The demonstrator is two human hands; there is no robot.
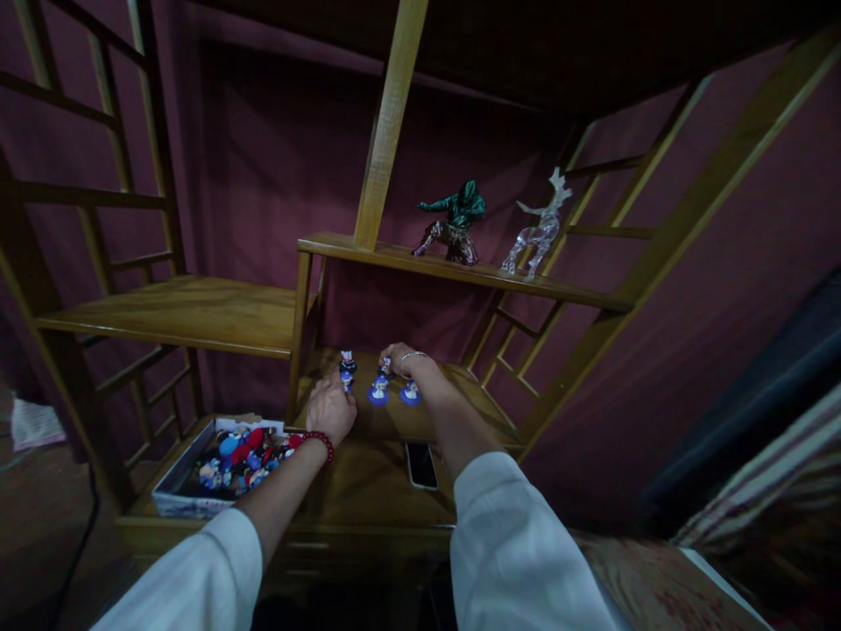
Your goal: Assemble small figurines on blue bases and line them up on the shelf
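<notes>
Two statuettes (455,215), one phone (421,465), one box (187,506)

Figurines (378,391) are set on lower shelf (368,422); box (190,506) placed to left, phone (421,466) laid in front. Statue (456,219) and deer (540,235) are stood on upper shelf (394,255), deer right.

Toy figurines (378,391) on wooden shelf (374,427).
Left hand (332,410) at left figurines, right hand (398,357) at far one; figurine-filled box (187,505) near left, smartphone (421,465) right of it.
</notes>
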